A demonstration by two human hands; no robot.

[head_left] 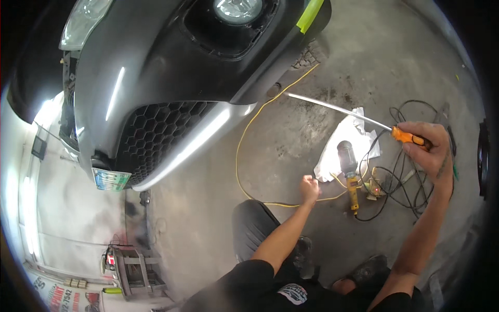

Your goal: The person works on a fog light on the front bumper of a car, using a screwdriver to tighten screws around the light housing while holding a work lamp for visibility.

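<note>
My right hand (429, 151) is closed round the orange and black handle of a long screwdriver (340, 110). Its silver shaft points left toward the underside of the car's bumper (161, 57), with the tip just short of the lower edge. In front of my knee my left hand (310, 188) is closed in a loose fist; whatever lies inside the fingers is hidden. Just beyond it, a work light (350, 177) with a yellow handle and caged bulb lies partly on a white cloth (338, 143).
A yellow cord (240, 145) curves across the concrete floor from beneath the bumper past my left hand. Black cables (410, 192) lie tangled around a lit power outlet block (374, 190). A metal-framed cart (135, 268) stands at the lower left, near the wall.
</note>
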